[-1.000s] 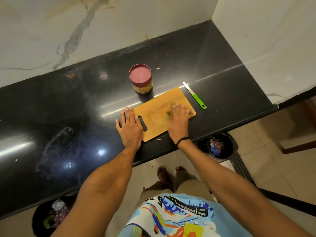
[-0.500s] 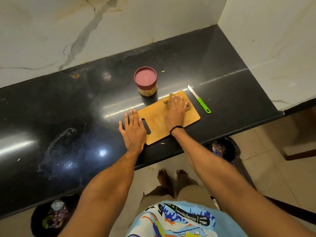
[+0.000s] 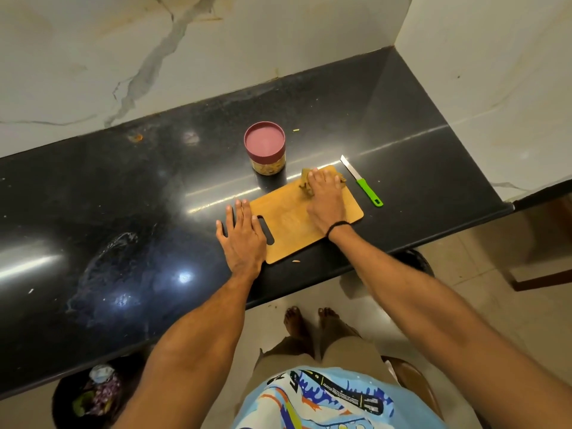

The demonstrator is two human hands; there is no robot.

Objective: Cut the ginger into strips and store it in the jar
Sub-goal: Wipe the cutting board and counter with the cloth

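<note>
Nearest, left hand [image 3: 243, 236] lies flat, fingers spread, on the bench [image 3: 123, 212], overlapping the handle-slot end of the cutting board [image 3: 291, 230] at its 9 o'clock. Right hand [image 3: 325, 199] palm-down on the board, straight fingers covering ginger [image 3: 305, 185] bits at its 12 o'clock edge. Farther out: green-handled knife [image 3: 362, 181] on the bench at the board's 2 o'clock, lidded jar [image 3: 266, 150] near its 11 o'clock.

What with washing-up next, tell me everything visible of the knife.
The knife is small: a pale, metal-looking blade and a bright green, plastic-looking handle with a slot near its end. It lies flat on the black countertop, just right of the wooden cutting board without touching it, blade toward the wall. Nothing else touches it.
</note>
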